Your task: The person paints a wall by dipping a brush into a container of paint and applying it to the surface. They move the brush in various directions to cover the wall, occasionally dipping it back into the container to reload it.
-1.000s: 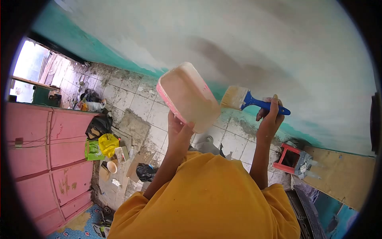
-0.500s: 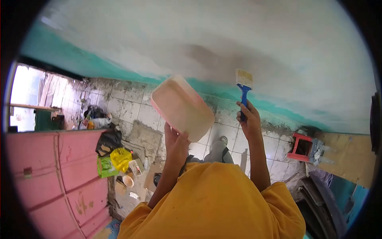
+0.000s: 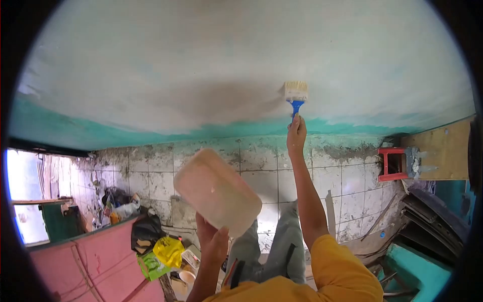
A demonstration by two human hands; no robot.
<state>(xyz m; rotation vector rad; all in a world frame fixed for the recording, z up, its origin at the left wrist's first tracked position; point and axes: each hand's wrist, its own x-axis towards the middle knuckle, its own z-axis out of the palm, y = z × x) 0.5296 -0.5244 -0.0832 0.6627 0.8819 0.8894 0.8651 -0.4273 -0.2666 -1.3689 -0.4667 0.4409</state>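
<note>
My left hand [image 3: 213, 241] grips the near edge of a pale pinkish plastic container [image 3: 217, 194], held tilted over the floor; the thumb lies on its rim. My right hand [image 3: 297, 132] is closed around the blue handle of a paintbrush [image 3: 296, 95]. The brush points up, its pale bristles at or very near the whitish wall [image 3: 201, 60]; contact is hard to tell. A green band [image 3: 166, 135] runs along the bottom of the wall.
Stained white tiles [image 3: 259, 151] cover the floor. At the right are a red stool [image 3: 391, 164] and a board [image 3: 443, 151]. A pink panel [image 3: 108, 256], a yellow bag [image 3: 168, 251] and a black bag [image 3: 145, 231] lie at the lower left.
The view has shifted, showing more floor and my legs. My right arm has stretched out toward the wall with the brush. The container has moved lower and left in view.
</note>
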